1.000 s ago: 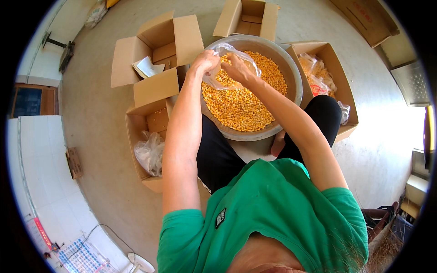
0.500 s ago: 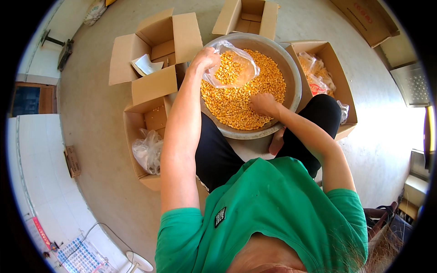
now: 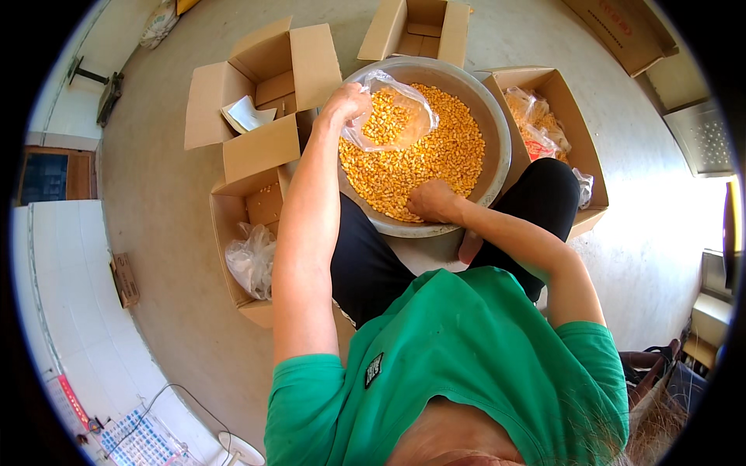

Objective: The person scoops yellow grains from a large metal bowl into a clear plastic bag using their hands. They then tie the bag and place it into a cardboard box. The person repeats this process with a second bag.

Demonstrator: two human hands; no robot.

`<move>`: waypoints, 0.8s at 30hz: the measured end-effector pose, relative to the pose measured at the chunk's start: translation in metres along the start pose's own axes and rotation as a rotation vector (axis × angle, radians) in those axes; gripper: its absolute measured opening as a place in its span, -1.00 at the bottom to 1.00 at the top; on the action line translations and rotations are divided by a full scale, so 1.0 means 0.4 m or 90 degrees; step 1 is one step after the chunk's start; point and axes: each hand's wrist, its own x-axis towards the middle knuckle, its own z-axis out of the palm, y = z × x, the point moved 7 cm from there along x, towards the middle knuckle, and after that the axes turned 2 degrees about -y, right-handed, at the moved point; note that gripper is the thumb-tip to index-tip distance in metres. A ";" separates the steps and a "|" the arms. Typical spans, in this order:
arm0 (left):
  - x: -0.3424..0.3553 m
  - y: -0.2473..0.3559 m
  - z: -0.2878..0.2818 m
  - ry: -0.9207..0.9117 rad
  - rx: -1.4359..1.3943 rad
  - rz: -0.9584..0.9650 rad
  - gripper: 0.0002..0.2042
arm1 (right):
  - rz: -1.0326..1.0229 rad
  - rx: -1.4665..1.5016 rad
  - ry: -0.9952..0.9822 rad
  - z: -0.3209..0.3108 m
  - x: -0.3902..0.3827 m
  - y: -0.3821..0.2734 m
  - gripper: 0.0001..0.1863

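Note:
A wide metal basin [image 3: 501,144] of yellow corn kernels [image 3: 454,147] stands in front of me, between my knees. At its far left side my left hand [image 3: 347,103] is closed on the rim of a clear plastic bag [image 3: 420,128]. The bag's mouth gapes toward me, and kernels show in it or through it. My right hand [image 3: 434,200] is low over the near part of the corn, its fingers curled down against the kernels. The fingertips are hidden, so whatever they hold cannot be made out.
Open cardboard boxes surround the basin: one with papers [image 3: 249,115] at left, one with a crumpled plastic bag [image 3: 252,260] nearer me, another box [image 3: 423,35] behind. The right-hand box [image 3: 587,147] holds bags with yellowish contents. A white-based stand [image 3: 241,450] is at lower left.
My right hand has moved nearer to me and slightly left across the corn, its fingers staying curled. My left hand keeps hold of the plastic bag in about the same place.

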 end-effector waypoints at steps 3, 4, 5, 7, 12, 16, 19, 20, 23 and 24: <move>0.003 0.005 0.001 -0.002 0.002 0.005 -0.49 | 0.024 0.060 0.056 0.018 0.011 0.009 -0.61; 0.005 0.006 0.003 -0.006 0.004 0.008 -0.49 | 0.022 0.074 0.069 0.025 0.014 0.012 -0.61; 0.001 0.008 0.002 -0.008 0.009 0.008 -0.50 | 0.020 0.088 0.081 0.022 0.014 0.011 -0.61; -0.006 0.014 0.001 -0.014 0.019 0.008 -0.53 | 0.019 0.122 0.075 0.023 0.014 0.010 -0.63; -0.004 0.011 0.000 -0.010 0.014 0.015 -0.59 | 0.011 0.160 0.073 0.003 0.013 -0.007 -0.65; -0.007 0.007 -0.001 -0.002 0.010 0.015 -0.60 | -0.010 0.157 0.083 -0.003 0.017 -0.013 -0.65; -0.007 0.008 -0.001 0.009 -0.001 0.018 -0.61 | 0.003 0.231 0.107 0.004 0.020 0.000 -0.66; -0.009 0.009 -0.001 0.006 0.002 0.016 -0.61 | 0.016 0.270 0.118 0.001 0.021 0.005 -0.66; -0.014 0.012 -0.002 0.000 0.009 0.011 -0.62 | -0.020 0.382 0.089 0.003 0.027 0.004 -0.67; -0.015 0.011 -0.002 -0.001 0.009 0.011 -0.62 | -0.039 0.436 0.086 0.001 0.027 0.001 -0.67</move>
